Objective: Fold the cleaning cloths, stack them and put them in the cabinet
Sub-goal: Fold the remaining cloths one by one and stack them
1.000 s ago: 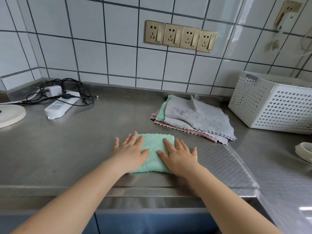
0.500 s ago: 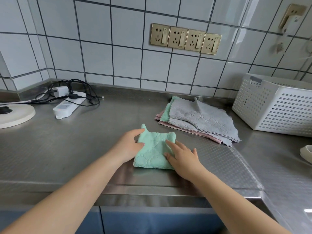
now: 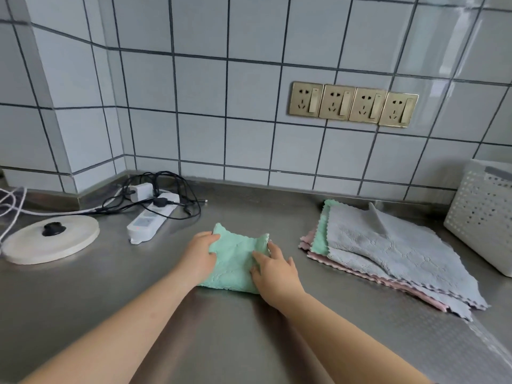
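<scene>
Head view: a folded green cloth lies on the steel table, centre of frame, a little toward 12 o'clock from the near edge.
Left hand: fingers curled over the cloth's 9 o'clock edge, gripping it.
Right hand: fingers fairly straight, pressing flat on the 3 o'clock side.
Waiting pile: grey, green and pink cloths, unfolded, at 3 o'clock of the folded one, well apart.
Handling: likely light, soft and limp; it should sag if lifted by one corner, so taking both side edges or sliding a palm beneath seems safest.
Hard to see: the cabinet is out of frame; the white basket at 3 o'clock is cut off; how many layers the fold has cannot be told.
</scene>
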Action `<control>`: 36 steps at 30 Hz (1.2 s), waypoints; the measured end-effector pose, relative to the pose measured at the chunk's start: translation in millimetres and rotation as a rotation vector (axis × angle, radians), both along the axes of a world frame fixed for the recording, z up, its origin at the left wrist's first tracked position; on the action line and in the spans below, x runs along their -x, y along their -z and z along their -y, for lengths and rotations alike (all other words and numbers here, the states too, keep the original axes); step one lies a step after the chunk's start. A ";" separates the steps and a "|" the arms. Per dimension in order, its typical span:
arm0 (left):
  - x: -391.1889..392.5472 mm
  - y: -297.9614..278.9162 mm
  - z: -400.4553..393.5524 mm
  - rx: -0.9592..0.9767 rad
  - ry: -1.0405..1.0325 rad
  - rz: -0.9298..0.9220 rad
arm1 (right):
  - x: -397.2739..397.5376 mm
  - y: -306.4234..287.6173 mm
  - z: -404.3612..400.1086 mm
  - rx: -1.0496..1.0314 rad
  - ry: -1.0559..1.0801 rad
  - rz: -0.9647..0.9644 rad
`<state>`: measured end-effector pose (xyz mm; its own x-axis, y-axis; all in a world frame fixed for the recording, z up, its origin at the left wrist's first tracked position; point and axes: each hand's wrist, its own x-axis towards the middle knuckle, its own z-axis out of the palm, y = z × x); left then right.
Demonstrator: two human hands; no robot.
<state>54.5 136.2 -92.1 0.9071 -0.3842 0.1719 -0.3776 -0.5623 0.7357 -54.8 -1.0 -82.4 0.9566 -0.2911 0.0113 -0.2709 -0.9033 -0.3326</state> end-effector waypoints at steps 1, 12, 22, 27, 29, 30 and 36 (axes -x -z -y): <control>-8.3 -0.3 -0.3 -0.016 -0.003 0.006 | -9.3 0.1 -0.4 0.008 0.001 -0.007; -48.0 -5.0 12.7 -0.372 0.005 0.277 | -69.8 6.7 7.6 0.170 -0.072 0.126; -30.0 4.7 11.3 -0.732 0.144 0.214 | -54.4 13.2 12.2 0.149 -0.094 -0.051; -16.0 -10.0 23.6 -0.793 0.090 0.254 | -40.6 10.4 29.4 0.110 -0.035 -0.013; -6.4 -17.5 38.4 -0.725 0.119 0.288 | -31.0 5.9 42.2 0.134 -0.052 0.079; -0.6 -20.7 47.9 -0.686 0.142 0.312 | -23.7 3.3 51.5 0.152 -0.053 0.139; 38.7 -27.7 120.8 -0.578 0.273 0.549 | 44.2 -9.8 136.3 0.196 0.080 0.277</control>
